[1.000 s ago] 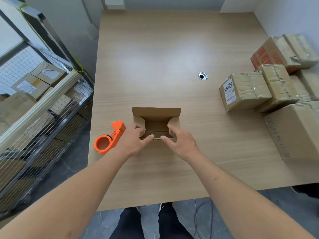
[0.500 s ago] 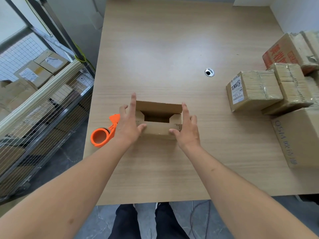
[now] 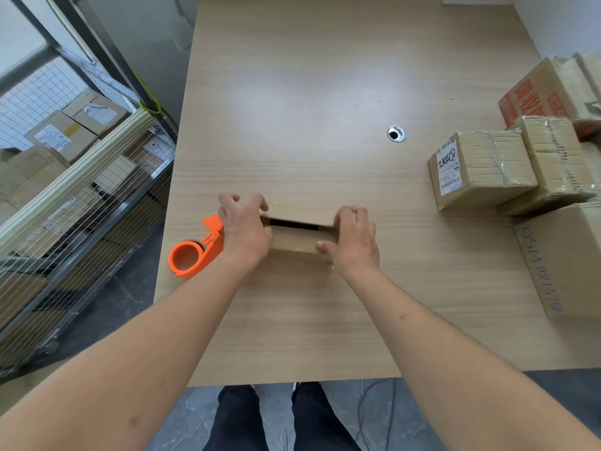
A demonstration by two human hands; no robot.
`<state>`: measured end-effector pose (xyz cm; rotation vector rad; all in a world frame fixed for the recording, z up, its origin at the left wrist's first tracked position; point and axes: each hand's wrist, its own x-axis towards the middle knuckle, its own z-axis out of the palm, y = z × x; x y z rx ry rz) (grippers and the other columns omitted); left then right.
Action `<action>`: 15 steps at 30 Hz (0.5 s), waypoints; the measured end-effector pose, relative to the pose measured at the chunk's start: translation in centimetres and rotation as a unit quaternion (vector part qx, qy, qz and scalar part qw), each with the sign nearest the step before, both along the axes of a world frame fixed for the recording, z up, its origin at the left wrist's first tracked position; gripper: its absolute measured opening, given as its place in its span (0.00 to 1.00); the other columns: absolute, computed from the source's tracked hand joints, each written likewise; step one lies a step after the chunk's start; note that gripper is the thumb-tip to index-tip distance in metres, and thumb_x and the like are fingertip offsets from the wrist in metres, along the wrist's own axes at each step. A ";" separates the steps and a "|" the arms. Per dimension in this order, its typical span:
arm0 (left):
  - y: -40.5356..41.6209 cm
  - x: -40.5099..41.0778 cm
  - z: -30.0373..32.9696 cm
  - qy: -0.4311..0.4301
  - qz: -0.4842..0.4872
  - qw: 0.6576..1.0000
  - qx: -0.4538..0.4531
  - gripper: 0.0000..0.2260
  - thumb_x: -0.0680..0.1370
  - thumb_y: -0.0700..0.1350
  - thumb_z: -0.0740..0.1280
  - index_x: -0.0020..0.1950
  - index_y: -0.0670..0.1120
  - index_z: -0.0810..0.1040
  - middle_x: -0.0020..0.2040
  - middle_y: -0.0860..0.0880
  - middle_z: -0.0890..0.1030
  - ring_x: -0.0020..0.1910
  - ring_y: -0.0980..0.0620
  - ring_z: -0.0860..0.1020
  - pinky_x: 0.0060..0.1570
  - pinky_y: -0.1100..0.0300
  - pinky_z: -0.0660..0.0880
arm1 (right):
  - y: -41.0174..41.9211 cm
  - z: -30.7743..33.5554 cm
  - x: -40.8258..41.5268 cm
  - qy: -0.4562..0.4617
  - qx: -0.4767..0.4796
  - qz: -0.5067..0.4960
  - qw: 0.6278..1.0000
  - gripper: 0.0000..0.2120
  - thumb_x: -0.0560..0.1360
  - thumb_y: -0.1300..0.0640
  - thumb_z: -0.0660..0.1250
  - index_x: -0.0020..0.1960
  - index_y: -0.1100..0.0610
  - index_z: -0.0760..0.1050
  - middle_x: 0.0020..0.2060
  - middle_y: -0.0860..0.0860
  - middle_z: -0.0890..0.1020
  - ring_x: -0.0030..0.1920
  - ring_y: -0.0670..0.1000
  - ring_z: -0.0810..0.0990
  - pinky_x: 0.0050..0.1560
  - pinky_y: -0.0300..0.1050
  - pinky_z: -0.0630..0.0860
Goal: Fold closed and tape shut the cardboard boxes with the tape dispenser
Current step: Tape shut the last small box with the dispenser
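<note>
Gripping box (image 3: 297,244) ends, hands hiding sides, dark gap atop

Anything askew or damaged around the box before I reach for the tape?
Only the small box itself: a dark gap remains between its top flaps while both hands hold its ends. The orange tape dispenser overhangs the table edge slightly.

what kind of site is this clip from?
Likely a packing or shipping room. Taped, labelled cardboard parcels are stacked at the right of the wooden table, a wire-mesh cage trolley beside it holds more cartons, and an orange tape dispenser lies ready.
</note>
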<state>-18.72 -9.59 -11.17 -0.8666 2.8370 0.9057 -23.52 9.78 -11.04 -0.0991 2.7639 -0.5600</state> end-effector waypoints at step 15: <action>-4.2 4.0 0.9 -0.063 0.027 0.995 -0.070 0.16 0.78 0.45 0.65 0.65 0.44 0.70 0.58 0.38 0.71 0.55 0.37 0.72 0.57 0.46 0.71 | -3.7 -2.4 2.4 0.000 -0.001 0.142 0.990 0.21 0.85 0.56 0.58 0.77 0.45 0.68 0.81 0.47 0.59 0.82 0.60 0.50 0.81 0.55 0.48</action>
